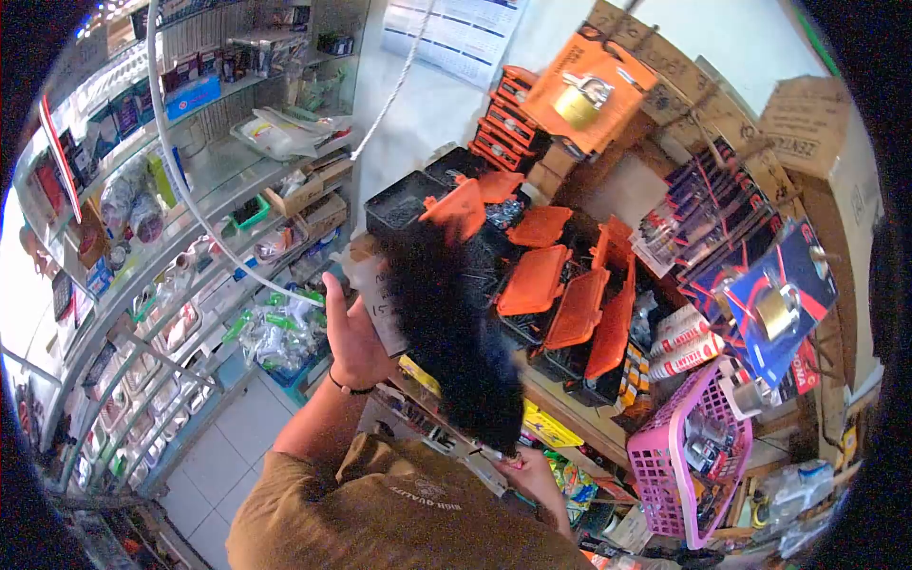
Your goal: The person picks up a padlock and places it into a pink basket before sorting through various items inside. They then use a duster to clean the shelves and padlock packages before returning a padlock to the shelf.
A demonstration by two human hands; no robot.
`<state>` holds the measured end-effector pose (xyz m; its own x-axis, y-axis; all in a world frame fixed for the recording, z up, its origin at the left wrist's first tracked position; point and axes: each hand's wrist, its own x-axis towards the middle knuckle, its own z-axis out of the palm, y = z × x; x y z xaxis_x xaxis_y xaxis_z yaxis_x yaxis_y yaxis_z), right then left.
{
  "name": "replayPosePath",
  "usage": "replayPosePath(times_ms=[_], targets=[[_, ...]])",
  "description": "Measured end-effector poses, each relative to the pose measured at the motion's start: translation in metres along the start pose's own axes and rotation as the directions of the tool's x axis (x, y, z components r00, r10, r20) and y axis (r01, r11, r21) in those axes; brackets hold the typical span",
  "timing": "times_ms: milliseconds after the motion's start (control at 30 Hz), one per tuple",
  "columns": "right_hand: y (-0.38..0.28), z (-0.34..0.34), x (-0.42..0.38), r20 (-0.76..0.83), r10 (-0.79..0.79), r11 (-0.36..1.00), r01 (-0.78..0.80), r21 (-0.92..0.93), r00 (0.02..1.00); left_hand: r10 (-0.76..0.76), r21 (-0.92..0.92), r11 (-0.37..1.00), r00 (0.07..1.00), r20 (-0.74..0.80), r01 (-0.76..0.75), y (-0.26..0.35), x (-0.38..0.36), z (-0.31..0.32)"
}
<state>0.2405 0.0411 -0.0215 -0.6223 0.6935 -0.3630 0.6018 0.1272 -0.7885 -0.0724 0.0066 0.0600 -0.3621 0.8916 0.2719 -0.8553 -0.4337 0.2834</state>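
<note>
My left hand (pixel 357 344) is raised beside a shelf and grips a whitish, cloudy pack (pixel 378 302) with dark handwriting on it. Its fingers are partly behind the pack, and a dark bracelet circles the wrist. Dark hair covers the middle of the view and hides the pack's right side. Low on the right, my right hand (pixel 534 478) is closed near the front edge of the counter. Whatever its fingers hold, if anything, is too small to make out. Black bins with orange lids (pixel 534 279) stand beyond the hands.
Glass shelves (pixel 204 204) with packaged goods line the left side. A pink basket (pixel 673 446) holds small packs at the right. Padlocks on cards (pixel 774 309) and cardboard boxes (pixel 807 123) are above it. A white cord (pixel 163 123) hangs at the left.
</note>
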Motion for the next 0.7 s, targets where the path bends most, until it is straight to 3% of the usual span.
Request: replayPosePath(times_ms=[33,67,100,133,167,200,233,267,300,367,400,433,467,500,533,567,633,667,700], targets=[[0.014,0.006,0.006,0.007,0.006,1.0,-0.006,-0.004,1.0,0.014,-0.041,0.999,0.992,-0.129,-0.019,0.004,0.0,0.0],[0.041,0.016,0.016,0.06,-0.133,0.991,0.133,0.004,0.989,0.025,-0.058,0.998,0.985,-0.171,-0.035,0.007,0.003,0.007],[0.055,0.023,0.022,0.108,-0.27,0.963,0.269,0.022,0.957,0.02,-0.055,0.998,0.997,0.078,-0.016,0.012,0.005,-0.003],[-0.004,0.008,0.02,0.291,0.298,0.899,-0.37,0.235,0.909,0.013,-0.011,1.0,0.994,0.108,-0.012,0.017,0.008,-0.019],[-0.004,0.013,0.022,0.291,0.301,0.897,-0.373,0.237,0.908,0.004,0.031,0.999,0.99,0.139,-0.009,0.022,0.011,-0.03],[-0.002,0.018,0.023,0.135,0.121,0.991,-0.127,0.037,0.983,0.023,0.031,0.999,0.982,0.189,-0.029,0.028,0.009,-0.02],[0.002,0.023,0.025,0.023,-0.1,0.974,0.102,-0.2,0.995,0.035,-0.204,0.976,0.976,-0.214,-0.079,0.027,0.008,-0.004],[0.007,0.028,0.027,-0.013,-0.142,0.972,0.137,-0.189,0.99,0.018,-0.231,0.971,0.984,-0.179,-0.06,0.03,0.008,-0.009],[0.007,0.032,0.03,-0.013,-0.138,0.973,0.133,-0.187,0.99,0.002,-0.257,0.966,0.99,-0.144,-0.04,0.034,0.007,-0.015],[0.006,0.041,0.032,0.149,0.038,0.999,-0.035,-0.02,0.988,-0.046,0.0,0.999,0.965,0.26,0.048,0.041,0.013,-0.034],[0.002,0.045,0.032,0.239,0.114,0.99,-0.131,0.055,0.964,-0.053,0.051,0.998,0.952,0.301,0.039,0.05,0.018,-0.036],[-0.005,0.047,0.032,0.243,0.119,0.989,-0.138,0.06,0.963,-0.058,0.051,0.998,0.954,0.295,0.045,0.052,0.015,-0.033],[-0.015,0.046,0.032,0.149,0.145,0.988,-0.151,0.028,0.978,-0.011,-0.121,0.993,0.999,0.039,0.016,0.052,0.009,-0.025],[-0.021,0.047,0.032,0.053,0.168,0.986,-0.167,-0.007,0.984,-0.004,-0.276,0.959,0.975,-0.224,-0.06,0.052,0.004,-0.016],[-0.013,0.05,0.034,0.039,0.011,0.998,-0.009,-0.055,0.999,-0.011,-0.242,0.97,0.999,-0.047,-0.001,0.056,0.001,-0.038],[-0.008,0.049,0.037,0.04,0.013,0.998,-0.011,-0.061,0.999,-0.007,-0.247,0.969,0.999,-0.048,-0.005,0.052,0.001,-0.054],[-0.016,0.043,0.042,0.23,-0.299,0.926,0.34,-0.163,0.926,-0.03,-0.083,0.995,0.964,0.265,0.054,0.052,0.007,-0.055],[-0.035,0.03,0.037,0.213,-0.124,0.937,0.185,-0.296,0.969,-0.023,0.053,0.998,0.99,0.138,0.016,0.054,0.0,-0.049],[-0.031,0.027,0.042,0.143,-0.055,0.926,0.104,-0.363,0.988,-0.006,0.054,0.999,0.991,0.136,-0.001,0.057,-0.005,-0.039]])
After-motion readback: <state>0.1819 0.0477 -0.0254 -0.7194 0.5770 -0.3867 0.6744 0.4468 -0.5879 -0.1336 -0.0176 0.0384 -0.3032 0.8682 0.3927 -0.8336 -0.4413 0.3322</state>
